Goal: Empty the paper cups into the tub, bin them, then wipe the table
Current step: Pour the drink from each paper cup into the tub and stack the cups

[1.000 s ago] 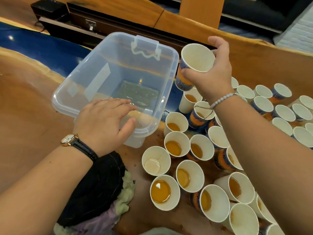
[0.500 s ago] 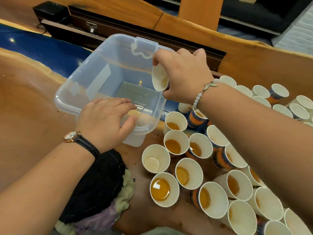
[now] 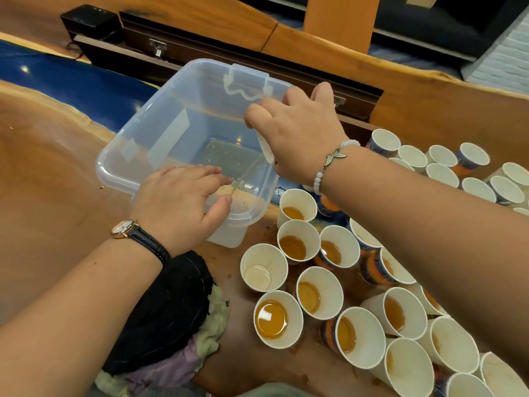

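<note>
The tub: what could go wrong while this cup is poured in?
The stream from the tipped cup lands close to the near rim of the tub, beside the left hand, and may splash onto the table. The forearm behind the right hand crosses above the filled cups; drawn back low, it may knock some over.

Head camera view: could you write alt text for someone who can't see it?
A person's right hand tips a paper cup over a clear plastic tub, pouring a thin stream in, while the left hand rests on its near rim. Many more cups, some holding amber liquid, crowd the wooden table to the right.
</note>
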A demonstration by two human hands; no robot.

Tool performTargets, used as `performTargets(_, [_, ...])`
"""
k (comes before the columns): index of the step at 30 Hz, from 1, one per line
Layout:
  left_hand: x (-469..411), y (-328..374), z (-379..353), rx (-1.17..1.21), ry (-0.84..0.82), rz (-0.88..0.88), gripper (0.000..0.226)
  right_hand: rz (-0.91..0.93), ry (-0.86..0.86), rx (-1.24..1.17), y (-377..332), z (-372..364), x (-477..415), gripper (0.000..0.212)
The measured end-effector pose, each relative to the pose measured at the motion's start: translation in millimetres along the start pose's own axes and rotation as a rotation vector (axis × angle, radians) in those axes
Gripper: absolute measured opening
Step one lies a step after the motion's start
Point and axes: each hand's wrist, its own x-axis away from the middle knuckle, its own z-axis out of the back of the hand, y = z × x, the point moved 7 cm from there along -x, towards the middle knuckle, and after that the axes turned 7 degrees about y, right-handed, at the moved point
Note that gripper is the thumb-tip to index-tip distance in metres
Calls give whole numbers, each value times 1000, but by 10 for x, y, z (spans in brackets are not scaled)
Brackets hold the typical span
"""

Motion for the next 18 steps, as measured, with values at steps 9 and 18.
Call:
performTargets(9, [-1, 9, 38, 30, -28, 14, 68, -456, 82, -644, 357, -2, 319, 74])
performTargets(18, [-121, -125, 76, 158, 16, 215, 54, -772, 99, -900, 8, -303, 1222, 84])
